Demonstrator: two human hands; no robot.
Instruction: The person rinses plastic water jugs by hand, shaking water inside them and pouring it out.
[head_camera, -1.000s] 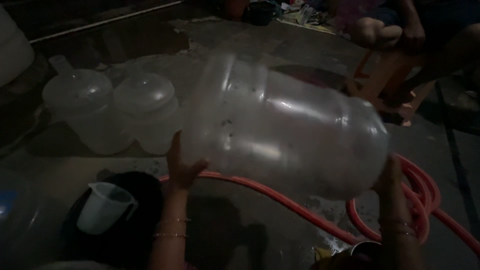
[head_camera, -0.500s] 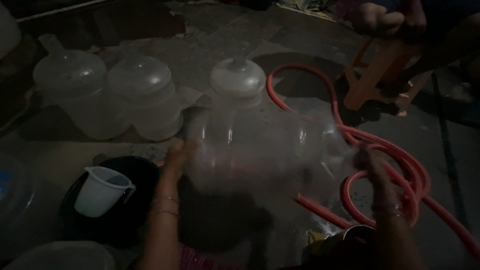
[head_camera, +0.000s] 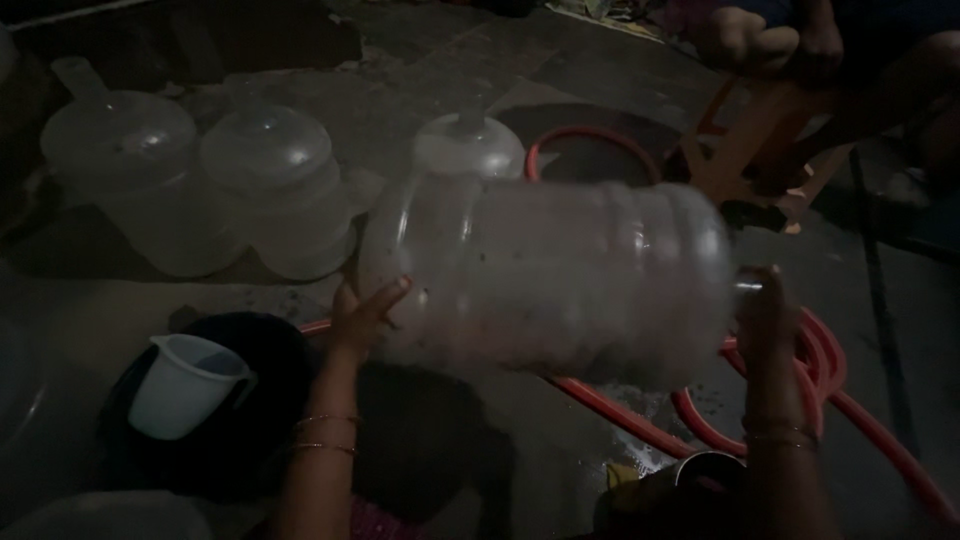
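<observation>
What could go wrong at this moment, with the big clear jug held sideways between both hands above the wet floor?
The jug is pinched only at its ends, left hand at one and right hand at the other; with no handle gripped, it could slip and drop. The red hose lies looped beneath, so a falling jug might land on it and roll. Other clear jugs stand close by and could be knocked. The scene is dim, making misjudgement likelier.

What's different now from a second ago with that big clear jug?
The big clear jug, tilted a second ago, now lies level between the left hand and right hand, lower in view and blurred. Both hands kept hold. The standing jugs, white cup and red hose stayed put.
</observation>
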